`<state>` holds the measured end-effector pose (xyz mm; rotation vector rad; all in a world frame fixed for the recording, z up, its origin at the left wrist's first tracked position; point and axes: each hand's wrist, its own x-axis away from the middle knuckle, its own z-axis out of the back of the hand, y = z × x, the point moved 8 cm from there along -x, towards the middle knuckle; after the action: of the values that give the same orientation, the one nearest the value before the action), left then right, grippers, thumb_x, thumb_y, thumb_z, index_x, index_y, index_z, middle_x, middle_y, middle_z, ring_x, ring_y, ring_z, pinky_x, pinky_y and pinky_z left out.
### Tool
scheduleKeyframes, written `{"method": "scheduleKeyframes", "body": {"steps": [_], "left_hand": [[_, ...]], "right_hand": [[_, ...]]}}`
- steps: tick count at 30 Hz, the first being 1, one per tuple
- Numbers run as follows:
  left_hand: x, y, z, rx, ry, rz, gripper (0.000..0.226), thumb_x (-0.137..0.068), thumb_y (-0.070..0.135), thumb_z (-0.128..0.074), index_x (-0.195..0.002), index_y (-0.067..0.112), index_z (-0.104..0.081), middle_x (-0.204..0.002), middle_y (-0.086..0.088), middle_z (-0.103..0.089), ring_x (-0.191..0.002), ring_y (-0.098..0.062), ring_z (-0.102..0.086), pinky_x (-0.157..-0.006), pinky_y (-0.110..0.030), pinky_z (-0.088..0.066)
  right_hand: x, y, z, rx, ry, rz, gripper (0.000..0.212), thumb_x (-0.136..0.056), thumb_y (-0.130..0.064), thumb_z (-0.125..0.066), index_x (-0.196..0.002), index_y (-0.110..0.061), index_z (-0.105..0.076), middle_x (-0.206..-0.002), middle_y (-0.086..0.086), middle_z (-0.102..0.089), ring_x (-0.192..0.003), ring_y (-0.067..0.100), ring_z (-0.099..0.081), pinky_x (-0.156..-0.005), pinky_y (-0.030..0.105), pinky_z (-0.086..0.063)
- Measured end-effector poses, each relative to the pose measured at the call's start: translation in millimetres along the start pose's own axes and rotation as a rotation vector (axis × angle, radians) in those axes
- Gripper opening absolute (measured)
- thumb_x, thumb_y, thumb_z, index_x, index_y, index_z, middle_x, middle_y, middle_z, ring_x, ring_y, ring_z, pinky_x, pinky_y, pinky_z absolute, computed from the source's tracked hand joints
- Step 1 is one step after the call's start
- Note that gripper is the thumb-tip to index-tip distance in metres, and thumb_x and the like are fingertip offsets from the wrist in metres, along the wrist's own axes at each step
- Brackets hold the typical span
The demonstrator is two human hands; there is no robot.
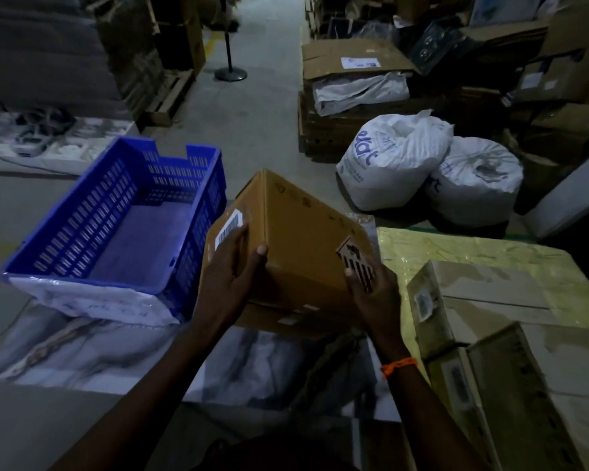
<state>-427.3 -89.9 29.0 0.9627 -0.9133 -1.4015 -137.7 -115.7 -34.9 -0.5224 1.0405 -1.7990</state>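
Dim warehouse floor at frame centre: brown cardboard box held tilted, left hand gripping its barcoded side, right hand gripping its lower right edge. Empty-slatted blue plastic crate lies just left.

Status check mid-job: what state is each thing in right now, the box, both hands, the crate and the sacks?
cardboard box, closed, tilted, held between both hands.
left hand, grips the box's left side, fingers over the barcode label.
right hand, grips the box's right edge by the striped sticker.
blue crate, upright, empty.
white sacks, standing on the floor, tops bunched closed.
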Motion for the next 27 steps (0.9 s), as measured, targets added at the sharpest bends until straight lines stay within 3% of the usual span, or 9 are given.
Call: {"method": "scheduleKeyframes", "body": {"steps": [3,6,9,11,14,17,20,23,27], "left_hand": [[-1,-21,19,0.105,0.03,0.097,0.077,-0.09,0.076,-0.05,-0.151,0.03,-0.044,-0.145,0.01,-0.051,-0.126,-0.011,-0.055,-0.099,-0.034,-0.044],[2,-57,30,0.191,0.022,0.222,0.067,-0.095,0.063,-0.058,-0.153,0.034,-0.043,-0.148,0.008,-0.049,-0.13,-0.013,-0.05,-0.108,-0.04,-0.041],[11,-95,28,0.24,0.01,0.341,0.076,-0.081,0.068,-0.056,-0.152,0.049,-0.037,-0.156,0.006,-0.046,-0.139,-0.02,-0.047,-0.114,-0.056,-0.04],[21,-108,22,0.253,0.005,0.384,0.073,-0.082,0.062,-0.054,-0.152,0.053,-0.034,-0.156,0.007,-0.045,-0.139,-0.021,-0.047,-0.112,-0.058,-0.041],[33,-119,12,0.267,-0.006,0.416,0.068,-0.088,0.053,-0.054,-0.153,0.054,-0.032,-0.154,0.006,-0.046,-0.136,-0.022,-0.049,-0.11,-0.058,-0.044],[39,-128,4,0.271,0.0,0.418,0.054,-0.103,0.028,-0.05,-0.152,0.047,-0.037,-0.141,0.008,-0.049,-0.127,-0.022,-0.051,-0.105,-0.052,-0.047],[42,-132,4,0.264,0.014,0.397,0.053,-0.098,0.031,-0.052,-0.147,0.048,-0.043,-0.14,0.008,-0.054,-0.126,-0.019,-0.054,-0.1,-0.048,-0.049],[40,-139,5,0.246,0.011,0.4,0.054,-0.103,0.026,-0.051,-0.153,0.044,-0.04,-0.14,0.007,-0.051,-0.124,-0.02,-0.053,-0.101,-0.049,-0.049],[35,-139,6,0.199,0.009,0.397,0.052,-0.106,0.029,-0.049,-0.156,0.035,-0.036,-0.144,0.004,-0.047,-0.125,-0.02,-0.049,-0.096,-0.041,-0.045]], "right_hand": [[-9,46,4,0.03,-0.038,-0.216,0.091,-0.085,-0.073,-0.066,-0.15,-0.012,-0.049,-0.151,0.018,-0.049,-0.137,0.036,-0.048,-0.108,0.053,-0.047],[-5,63,-3,-0.097,-0.131,-0.322,0.089,-0.084,-0.069,-0.069,-0.151,-0.015,-0.048,-0.149,0.01,-0.055,-0.135,0.029,-0.053,-0.109,0.048,-0.047],[1,55,-5,-0.153,-0.133,-0.246,0.064,-0.087,-0.061,-0.07,-0.135,-0.019,-0.06,-0.124,-0.001,-0.068,-0.116,0.022,-0.065,-0.101,0.043,-0.054],[4,53,-1,-0.147,-0.085,-0.216,0.057,-0.09,-0.052,-0.073,-0.135,-0.019,-0.059,-0.122,0.0,-0.068,-0.112,0.021,-0.066,-0.099,0.044,-0.055],[9,54,5,-0.108,-0.067,-0.197,0.062,-0.088,-0.052,-0.075,-0.137,-0.018,-0.058,-0.123,0.003,-0.069,-0.11,0.021,-0.067,-0.096,0.044,-0.057],[13,63,9,-0.108,-0.069,-0.214,0.074,-0.081,-0.064,-0.076,-0.138,-0.022,-0.056,-0.123,0.001,-0.069,-0.107,0.018,-0.068,-0.094,0.047,-0.059],[21,65,10,-0.074,-0.08,-0.219,0.092,-0.072,-0.078,-0.073,-0.143,-0.023,-0.052,-0.132,0.004,-0.064,-0.113,0.021,-0.066,-0.096,0.047,-0.058],[27,65,8,-0.065,-0.068,-0.209,0.099,-0.071,-0.08,-0.07,-0.147,-0.021,-0.049,-0.139,0.007,-0.059,-0.12,0.025,-0.062,-0.099,0.05,-0.056],[28,62,9,-0.076,-0.08,-0.214,0.098,-0.067,-0.084,-0.067,-0.142,-0.022,-0.052,-0.134,0.005,-0.06,-0.119,0.023,-0.062,-0.098,0.048,-0.056]]}}
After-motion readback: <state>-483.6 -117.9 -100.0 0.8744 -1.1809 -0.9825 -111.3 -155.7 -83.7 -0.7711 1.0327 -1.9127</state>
